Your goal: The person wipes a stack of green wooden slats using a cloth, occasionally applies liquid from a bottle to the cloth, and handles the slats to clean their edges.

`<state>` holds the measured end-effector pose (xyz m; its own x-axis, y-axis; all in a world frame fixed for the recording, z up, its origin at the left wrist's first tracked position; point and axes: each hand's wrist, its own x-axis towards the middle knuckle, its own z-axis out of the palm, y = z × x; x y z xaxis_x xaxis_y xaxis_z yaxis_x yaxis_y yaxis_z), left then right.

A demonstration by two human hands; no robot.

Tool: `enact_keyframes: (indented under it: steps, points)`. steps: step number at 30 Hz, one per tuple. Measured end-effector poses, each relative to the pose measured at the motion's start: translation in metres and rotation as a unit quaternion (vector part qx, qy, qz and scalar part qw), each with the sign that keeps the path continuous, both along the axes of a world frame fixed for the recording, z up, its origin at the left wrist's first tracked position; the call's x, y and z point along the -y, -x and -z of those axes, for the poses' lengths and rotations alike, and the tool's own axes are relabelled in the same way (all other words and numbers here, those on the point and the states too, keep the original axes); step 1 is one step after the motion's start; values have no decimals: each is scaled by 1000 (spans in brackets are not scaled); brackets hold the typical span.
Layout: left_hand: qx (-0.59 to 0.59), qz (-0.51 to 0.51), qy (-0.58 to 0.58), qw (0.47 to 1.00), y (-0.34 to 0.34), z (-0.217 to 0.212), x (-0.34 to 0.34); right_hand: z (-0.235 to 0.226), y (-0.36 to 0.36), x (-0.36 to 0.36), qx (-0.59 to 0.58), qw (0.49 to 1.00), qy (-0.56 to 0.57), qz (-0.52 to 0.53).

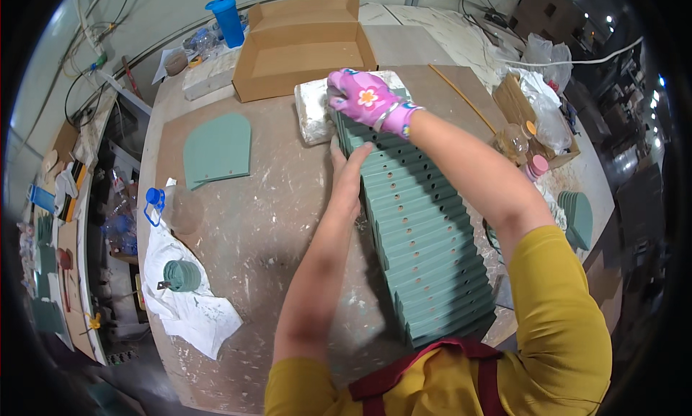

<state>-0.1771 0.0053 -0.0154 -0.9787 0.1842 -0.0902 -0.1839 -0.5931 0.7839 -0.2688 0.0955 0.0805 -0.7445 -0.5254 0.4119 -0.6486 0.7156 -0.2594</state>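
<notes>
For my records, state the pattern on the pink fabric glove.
Floral: the glove shows a white, orange-centred flower in the head view.

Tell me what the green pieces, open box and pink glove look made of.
Green pieces: maybe painted board or plastic, matte, evenly coloured. Open box: likely cardboard, dull brown with folded walls. Pink glove: perhaps fabric or rubber; flower-printed, gathered wrist.

The right hand [366, 99], at 12 o'clock, has a pink glove [352, 105] with flower print and a pale band [387, 116] near the wrist, the left hand [348, 172] is bare, and the mustard-yellow top has short sleeves [559, 301] at 4 and about 6 o'clock, under a maroon apron [386, 380] with two straps [489, 387] at 5.
</notes>
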Motion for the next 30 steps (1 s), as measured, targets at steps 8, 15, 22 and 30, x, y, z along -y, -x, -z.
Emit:
enact_keyframes:
  steps: [8, 15, 22, 30]
  points:
    - [-3, -23, 13, 1000, -1, 0, 1, -17, 16, -84, 34, 978, -115, 172]
    - [4, -10, 16, 1000, 0, -3, 1, 3, 3, -19, 40, 997, -3, 72]
    - [7, -11, 18, 1000, 0, -5, -3, -21, 5, -132, 36, 958, -115, 261]
    - [-3, -14, 15, 1000, 3, 3, -2, -10, -15, -15, 85, 996, -8, 37]
